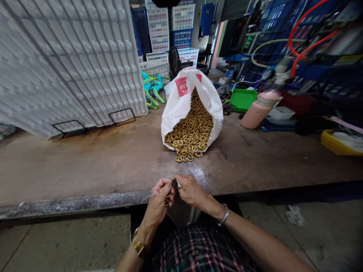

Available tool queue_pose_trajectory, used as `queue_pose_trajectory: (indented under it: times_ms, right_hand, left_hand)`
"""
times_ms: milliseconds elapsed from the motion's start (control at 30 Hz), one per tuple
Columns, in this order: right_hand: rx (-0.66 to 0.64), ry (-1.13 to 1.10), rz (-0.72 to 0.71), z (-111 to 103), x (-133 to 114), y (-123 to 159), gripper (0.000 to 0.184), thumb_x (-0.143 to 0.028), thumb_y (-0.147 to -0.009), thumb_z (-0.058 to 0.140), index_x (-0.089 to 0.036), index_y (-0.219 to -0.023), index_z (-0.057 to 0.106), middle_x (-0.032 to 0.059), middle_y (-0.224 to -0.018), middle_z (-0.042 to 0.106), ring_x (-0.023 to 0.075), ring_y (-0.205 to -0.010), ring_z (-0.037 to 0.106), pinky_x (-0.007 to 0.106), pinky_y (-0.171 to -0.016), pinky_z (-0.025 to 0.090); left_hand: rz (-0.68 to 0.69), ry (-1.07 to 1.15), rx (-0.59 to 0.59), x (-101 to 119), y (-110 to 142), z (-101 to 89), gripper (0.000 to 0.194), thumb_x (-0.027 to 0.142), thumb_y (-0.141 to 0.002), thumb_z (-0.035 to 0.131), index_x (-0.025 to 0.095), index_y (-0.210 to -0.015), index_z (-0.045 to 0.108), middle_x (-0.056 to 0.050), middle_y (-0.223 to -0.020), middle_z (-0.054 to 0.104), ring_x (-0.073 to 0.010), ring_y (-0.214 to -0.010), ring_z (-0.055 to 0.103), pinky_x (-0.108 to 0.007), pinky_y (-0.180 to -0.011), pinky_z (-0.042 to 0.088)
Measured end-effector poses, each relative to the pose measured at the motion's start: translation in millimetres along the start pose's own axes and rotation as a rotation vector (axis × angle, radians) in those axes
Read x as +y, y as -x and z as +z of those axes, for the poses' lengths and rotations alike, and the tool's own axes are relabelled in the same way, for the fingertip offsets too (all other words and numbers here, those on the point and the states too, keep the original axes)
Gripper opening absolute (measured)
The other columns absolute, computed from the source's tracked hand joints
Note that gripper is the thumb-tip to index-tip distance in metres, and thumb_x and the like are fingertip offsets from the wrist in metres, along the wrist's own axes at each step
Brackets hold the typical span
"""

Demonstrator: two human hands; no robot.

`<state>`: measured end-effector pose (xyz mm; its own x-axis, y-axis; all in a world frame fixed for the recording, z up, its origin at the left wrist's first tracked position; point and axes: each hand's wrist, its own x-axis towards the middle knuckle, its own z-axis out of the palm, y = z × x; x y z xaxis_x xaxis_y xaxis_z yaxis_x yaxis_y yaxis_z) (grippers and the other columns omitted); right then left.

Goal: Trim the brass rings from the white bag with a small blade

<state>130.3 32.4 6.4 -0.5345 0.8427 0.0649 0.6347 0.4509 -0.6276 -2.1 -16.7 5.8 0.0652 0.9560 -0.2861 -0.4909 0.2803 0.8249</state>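
Observation:
My left hand (157,202) is closed at the table's front edge, with several brass-coloured rings (168,197) held in its curled fingers. My right hand (193,192) meets it at the fingertips, shut on a small tool (174,183) with a dark part and a pale part; its exact kind is too small to tell. The tool's dark end is against the left thumb and fingers, where one ring seems pinched. Beyond both hands, a white plastic bag (176,109) lies on its side, its mouth towards me. Many more loose rings (193,130) fill it and spill onto the table.
The brown table (99,162) has a worn metallic front edge. Tall white ribbed trays (85,56) lean in black wire stands at left. On the right are a pink bottle (256,113), a green tray (243,99) and a yellow container (342,143). Crates (183,17) are stacked behind.

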Motion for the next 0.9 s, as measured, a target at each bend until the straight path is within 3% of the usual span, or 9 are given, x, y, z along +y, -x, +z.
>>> queue_pose_trajectory:
  times_ms: [167,433,600,733,900]
  right_hand:
    - [-0.027,0.085,-0.014,-1,-1,0,0.027,-0.006,-0.066,0.041,-0.016,-0.085,0.057,0.0034,-0.073,0.061,0.0142,-0.065,0.051,0.024,-0.06,0.029]
    - [-0.048,0.137,0.023,1,-1,0,0.025,-0.007,-0.07,0.041,-0.017,-0.086,0.057,0.0043,-0.076,0.062,0.0148,-0.065,0.053,0.025,-0.058,0.028]
    - [-0.042,0.192,0.082,-3,11,-6,0.024,-0.007,-0.071,0.041,-0.015,-0.088,0.056,0.0047,-0.066,0.06,0.0148,-0.057,0.05,0.026,-0.055,0.026]
    - [0.071,-0.058,0.047,-5,8,-8,0.016,-0.018,-0.081,0.04,-0.017,-0.083,0.055,0.0007,-0.062,0.055,0.0125,-0.057,0.047,0.023,-0.056,0.029]
    - [0.079,-0.4,0.062,-7,-10,-7,0.029,-0.034,-0.089,0.035,-0.017,-0.077,0.055,-0.0021,-0.061,0.052,0.0099,-0.058,0.046,0.021,-0.057,0.033]
  left_hand:
    - [0.022,-0.05,0.018,0,1,-0.1,0.026,0.039,-0.076,0.061,0.017,-0.074,0.048,0.004,-0.059,0.05,-0.0046,-0.045,0.042,-0.016,-0.041,0.029]
    - [0.029,-0.13,0.039,0,3,1.9,0.029,0.043,-0.076,0.06,0.017,-0.071,0.048,0.005,-0.058,0.05,-0.0049,-0.045,0.041,-0.017,-0.042,0.029]
    - [0.022,-0.097,-0.003,5,7,3.6,0.028,0.042,-0.076,0.06,0.018,-0.072,0.046,0.005,-0.058,0.049,-0.0053,-0.046,0.041,-0.017,-0.043,0.03]
    - [0.017,-0.092,0.02,6,6,3.8,0.029,0.043,-0.075,0.06,0.019,-0.072,0.046,0.005,-0.059,0.048,-0.0048,-0.045,0.04,-0.016,-0.041,0.028]
    - [0.005,-0.187,0.04,1,4,0.9,0.029,0.045,-0.077,0.057,0.018,-0.074,0.049,0.005,-0.06,0.048,-0.0048,-0.045,0.04,-0.016,-0.041,0.03]
